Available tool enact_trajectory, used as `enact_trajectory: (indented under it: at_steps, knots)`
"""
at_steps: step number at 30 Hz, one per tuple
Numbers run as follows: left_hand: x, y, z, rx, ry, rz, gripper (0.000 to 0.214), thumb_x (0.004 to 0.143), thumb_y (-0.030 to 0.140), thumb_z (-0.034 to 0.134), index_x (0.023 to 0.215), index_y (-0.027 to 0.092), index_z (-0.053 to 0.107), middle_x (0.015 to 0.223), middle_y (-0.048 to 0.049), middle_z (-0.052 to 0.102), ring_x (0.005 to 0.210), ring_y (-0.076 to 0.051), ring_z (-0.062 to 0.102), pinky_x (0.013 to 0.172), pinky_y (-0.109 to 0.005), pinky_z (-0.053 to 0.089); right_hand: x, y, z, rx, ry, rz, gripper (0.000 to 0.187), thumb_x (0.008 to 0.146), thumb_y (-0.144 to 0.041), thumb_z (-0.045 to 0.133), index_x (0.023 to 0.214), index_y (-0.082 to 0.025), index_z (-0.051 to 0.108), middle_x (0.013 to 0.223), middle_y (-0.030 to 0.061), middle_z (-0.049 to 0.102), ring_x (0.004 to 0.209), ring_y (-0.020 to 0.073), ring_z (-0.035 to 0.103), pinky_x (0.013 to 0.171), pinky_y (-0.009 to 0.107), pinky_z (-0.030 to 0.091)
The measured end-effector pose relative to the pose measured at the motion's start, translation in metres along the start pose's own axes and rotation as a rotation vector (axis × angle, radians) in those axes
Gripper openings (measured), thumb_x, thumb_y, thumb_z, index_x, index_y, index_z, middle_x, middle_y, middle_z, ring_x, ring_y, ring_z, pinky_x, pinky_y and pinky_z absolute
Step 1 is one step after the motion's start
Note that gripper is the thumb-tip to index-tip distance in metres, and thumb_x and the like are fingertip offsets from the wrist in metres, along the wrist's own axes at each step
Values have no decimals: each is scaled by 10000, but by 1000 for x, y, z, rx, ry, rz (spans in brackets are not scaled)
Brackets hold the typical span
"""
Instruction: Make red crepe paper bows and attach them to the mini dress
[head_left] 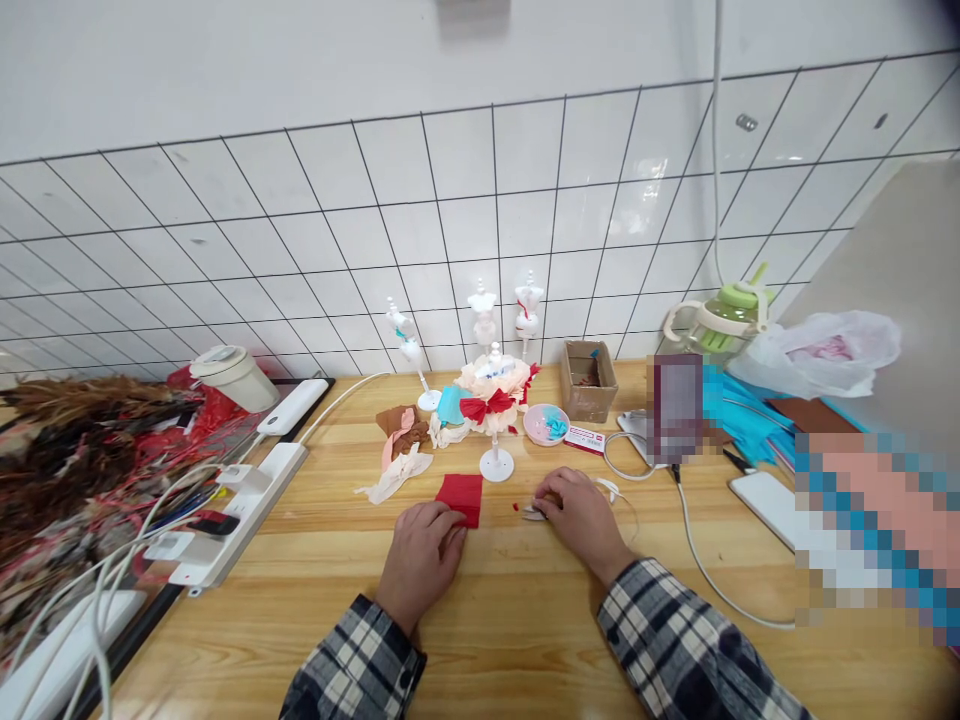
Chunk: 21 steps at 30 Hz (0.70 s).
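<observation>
My left hand [424, 548] is closed with its fingertips on the lower left edge of a red square of crepe-like paper [463, 494], lying on the wooden table. My right hand [577, 515] grips small thread snips [533, 513], their metal tips pointing left. Beside the tips lies a tiny red scrap [516, 507]. Just behind the red square stands a white mini dress form [496, 465] with a ruffled peach skirt [491, 378] and a red bow [487, 405]. Crumpled cream paper strips [401, 475] and a turquoise piece [451, 405] lie to its left.
Several bare or ribboned dress forms [484, 310] stand near the tiled wall. A pink dish [547, 425], cardboard box [590, 385] and small labelled box [585, 440] are behind my right hand. At left, a power strip [247, 515] with cables borders feathers [60, 450]; a cable [705, 560] curves at right.
</observation>
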<state>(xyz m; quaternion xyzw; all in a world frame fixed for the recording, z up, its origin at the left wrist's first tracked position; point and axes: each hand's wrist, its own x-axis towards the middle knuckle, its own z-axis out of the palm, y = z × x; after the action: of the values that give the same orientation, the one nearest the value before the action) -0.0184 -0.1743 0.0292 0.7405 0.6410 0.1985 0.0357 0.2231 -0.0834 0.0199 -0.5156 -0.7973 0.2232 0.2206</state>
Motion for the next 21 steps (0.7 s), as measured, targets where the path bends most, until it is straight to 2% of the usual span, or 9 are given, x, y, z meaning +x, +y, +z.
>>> enact_trajectory:
  at_steps: [9,14,21]
  knots:
    - [0,1,-1,-16,-28,2,188,870,281,489,930,258,665,940,-49,659,922,-237,578,831,-414,427,-1,1,3,-42,-50,-61,223,896,-261,494,911,-246,715,951,25,660,935,176,555,849,280,393]
    - [0,2,-1,-23,-35,2,182,872,280,491,928,258,664,943,-46,662,919,-235,578,831,-412,424,-1,2,2,6,-15,-63,240,897,-253,486,958,-249,718,1010,34,662,963,171,562,869,279,401]
    - [0,1,-1,-34,-51,-2,193,887,287,473,929,257,659,935,-41,656,914,-228,573,835,-409,419,-1,5,5,89,33,-58,182,858,-225,522,888,-231,701,946,27,692,917,182,589,857,307,413]
